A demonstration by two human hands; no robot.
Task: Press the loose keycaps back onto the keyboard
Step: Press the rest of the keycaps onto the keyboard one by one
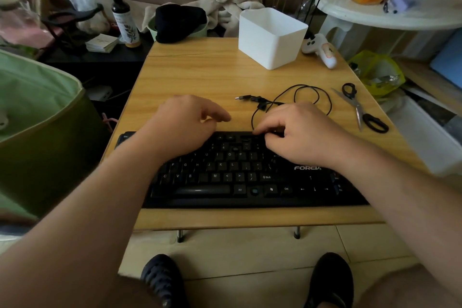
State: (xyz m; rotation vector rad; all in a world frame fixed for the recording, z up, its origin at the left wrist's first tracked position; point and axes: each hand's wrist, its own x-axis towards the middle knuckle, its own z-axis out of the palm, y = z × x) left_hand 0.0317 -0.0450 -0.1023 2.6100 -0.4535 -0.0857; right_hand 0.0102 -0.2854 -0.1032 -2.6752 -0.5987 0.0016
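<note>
Your right hand [297, 135] is curling over the keyboard [240, 177] at its far edge, with the fingertips bunched down on the top row; they seem to be pinching or pressing something small and dark there, probably a keycap, though it is too hidden to be sure. Your left hand [185, 127] is hovering over the keyboard's upper left keys, fingers loosely bent, the forefinger reaching out past the far edge, holding nothing you can see.

Judging the progress: most of the letter rows, the bottom row and the arrow keys are showing caps in place. One or two spots in the upper rows between your hands look darker and may be bare sockets, but the blur is making that uncertain. No loose keycaps are showing on the tabletop [200, 77], so you are likely working near the end of the job.

The keyboard is a black, low board with white legends, lying square along the tabletop's near edge. Just beyond the keyboard a black cable [310, 97] is looping; farther beyond stands a white bin [270, 37], and beyond the keyboard's right end lie scissors [362, 110].
</note>
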